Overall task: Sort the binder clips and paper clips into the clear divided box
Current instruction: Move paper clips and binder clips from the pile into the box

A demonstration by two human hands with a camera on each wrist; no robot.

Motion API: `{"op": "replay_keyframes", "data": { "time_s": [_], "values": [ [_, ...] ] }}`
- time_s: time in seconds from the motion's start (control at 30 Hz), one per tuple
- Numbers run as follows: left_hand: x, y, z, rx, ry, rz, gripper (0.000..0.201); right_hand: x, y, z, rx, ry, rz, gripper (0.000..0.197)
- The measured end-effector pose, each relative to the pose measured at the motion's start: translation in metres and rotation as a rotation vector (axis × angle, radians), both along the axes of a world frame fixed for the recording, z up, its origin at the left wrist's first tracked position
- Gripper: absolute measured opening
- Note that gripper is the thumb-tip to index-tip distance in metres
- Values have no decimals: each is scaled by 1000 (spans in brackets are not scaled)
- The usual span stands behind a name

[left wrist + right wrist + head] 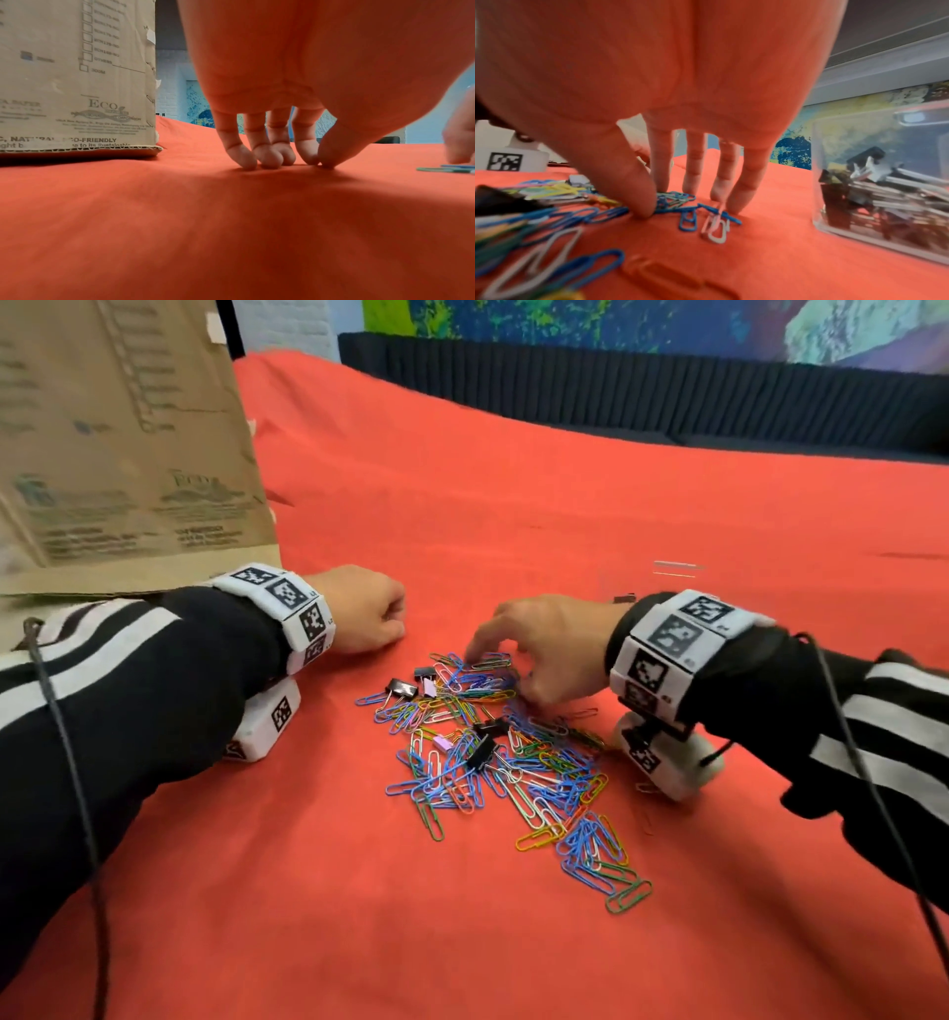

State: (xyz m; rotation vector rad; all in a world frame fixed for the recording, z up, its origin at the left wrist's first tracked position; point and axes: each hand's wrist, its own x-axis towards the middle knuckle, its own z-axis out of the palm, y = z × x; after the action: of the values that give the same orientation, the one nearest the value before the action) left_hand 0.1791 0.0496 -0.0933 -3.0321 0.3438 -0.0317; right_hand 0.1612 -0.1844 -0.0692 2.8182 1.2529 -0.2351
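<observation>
Dozens of coloured wire paper clips (493, 762) are lying in a loose heap on the red cloth-covered desk (513, 505), with a few small black binder clips (402, 687) and pale lilac ones mixed among them; the right hand (544, 649) is reaching down onto the far edge of the heap, its fingers (741, 190) spread and its thumb and forefinger closing around a small tangle of blue paper clips (673, 201), though a firm pinch cannot be told; the left hand (359, 608) is resting beside the heap, holding nothing, its curled fingertips (246, 160) touching the cloth; the clear plastic divided box (885, 182) is standing just to the right of the right hand, with black and silver binder clips showing through its wall; a brown printed cardboard box (118, 439) is standing behind the left wrist.
</observation>
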Motion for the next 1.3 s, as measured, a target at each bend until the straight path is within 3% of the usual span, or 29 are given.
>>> {"op": "replay_keyframes", "data": {
  "time_s": [0.3, 0.47, 0.63, 0.83, 1.03, 1.3],
  "values": [
    [2, 1, -3, 8, 6, 6, 25, -2, -20, 5, 110, -27, -59, 12],
    [0, 0, -2, 7, 8, 9, 25, 2, -43, 16, 296, 131, -143, 13],
    [-1, 0, -3, 8, 9, 3, 22, 4, -70, 33, 481, 164, -183, 14],
    [2, 5, -6, -4, 10, -17, 18, 21, -121, 74, 623, 45, -326, 9],
    [1, 2, -4, -11, 27, -22, 18, 43, -168, 83, 393, -243, -477, 16],
    [0, 2, 0, -15, 30, -5, 18, 50, -163, 60, 364, -267, -466, 6]
  ]
}}
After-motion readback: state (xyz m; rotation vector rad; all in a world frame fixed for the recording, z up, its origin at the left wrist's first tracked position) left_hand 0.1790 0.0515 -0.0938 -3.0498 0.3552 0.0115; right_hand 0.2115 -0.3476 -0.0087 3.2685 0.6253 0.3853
